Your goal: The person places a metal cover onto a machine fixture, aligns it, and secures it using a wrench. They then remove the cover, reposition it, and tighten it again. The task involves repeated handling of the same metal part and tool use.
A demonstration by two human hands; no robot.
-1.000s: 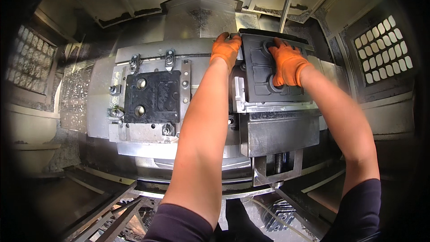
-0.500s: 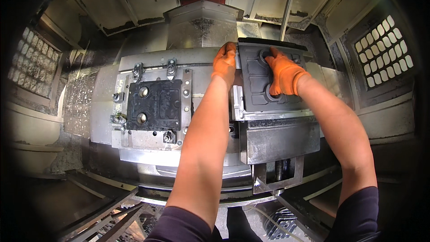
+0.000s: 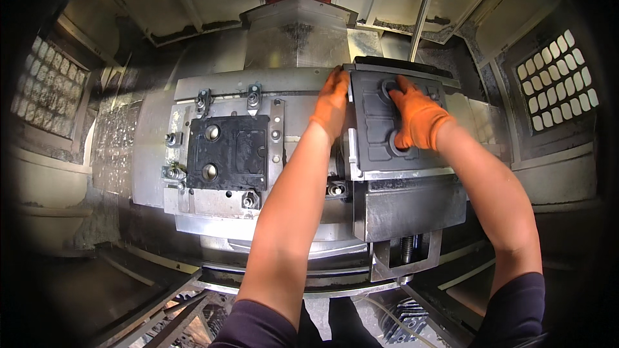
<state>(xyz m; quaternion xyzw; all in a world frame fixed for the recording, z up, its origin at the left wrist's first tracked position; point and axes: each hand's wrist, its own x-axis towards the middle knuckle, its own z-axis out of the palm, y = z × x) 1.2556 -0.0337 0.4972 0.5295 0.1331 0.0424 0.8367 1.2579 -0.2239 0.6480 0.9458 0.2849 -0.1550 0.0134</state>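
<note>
A dark flat plate [image 3: 377, 119] with two round openings and raised ribs lies on the metal vise [image 3: 406, 209] to the right. My right hand [image 3: 422, 116], in an orange glove, grips it from above: the thumb is in the nearer opening and the fingers are at the farther one. My left hand [image 3: 331, 104], gloved in orange too, rests along the plate's left edge with its fingers stretched away from me. Whether those fingertips hook around the edge is hidden. Another dark plate [image 3: 245, 154], with two holes, sits left among bolted clamps [image 3: 254, 98].
A metal fixture base [image 3: 193, 203] carries the left plate and its clamps. A bolted clamp [image 3: 335, 189] stands beside the vise. Grated windows [image 3: 553, 80] flank the enclosure, and a peaked metal cover [image 3: 296, 19] rises at the back. Several dark parts [image 3: 410, 319] lie below, near my feet.
The view has shifted slightly. The right plate has come a little toward me with my right hand on it. My left hand's fingers have straightened along the edge.
</note>
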